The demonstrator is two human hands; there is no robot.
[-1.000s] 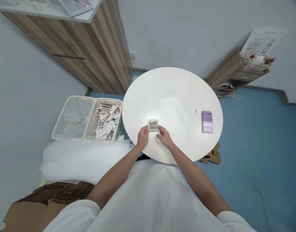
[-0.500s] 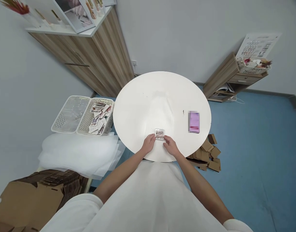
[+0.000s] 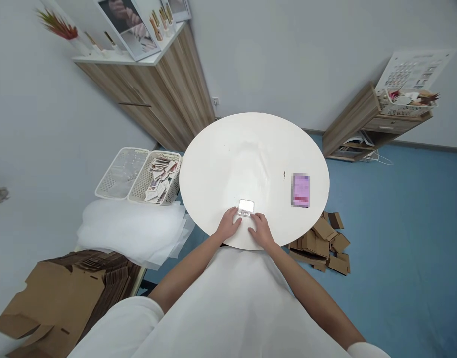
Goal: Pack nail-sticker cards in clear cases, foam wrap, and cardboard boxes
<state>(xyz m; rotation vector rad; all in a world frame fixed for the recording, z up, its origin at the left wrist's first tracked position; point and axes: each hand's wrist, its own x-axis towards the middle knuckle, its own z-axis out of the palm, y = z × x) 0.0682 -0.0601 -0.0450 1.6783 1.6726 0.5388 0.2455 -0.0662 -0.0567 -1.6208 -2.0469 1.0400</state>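
Note:
A small clear plastic case (image 3: 245,207) is near the front edge of the white round table (image 3: 213,149). Bright glare covers most of its top, and small dark shapes show along its lower edge. My left hand (image 3: 228,223) has its fingertips against the case's left side, the thumb apart from it. On the right side the fingertips of my right hand (image 3: 261,230) touch the lower corner, thumb spread inward. Between them the two hands hold the case by its sides. Whether it is lifted off the tabletop I cannot tell.
A blurred purple item (image 3: 301,190) lies on the table's right. To the left are a white basket (image 3: 135,191) of printed cards, white foam sheets (image 3: 127,226) and flat cardboard (image 3: 60,293). Small brown boxes (image 3: 318,238) lie on the floor at right. Wooden cabinets stand behind.
Glare now hides the rows of small pieces seen in the case before. My right thumb and fingers have shifted slightly, and the whole view has swung a little left.

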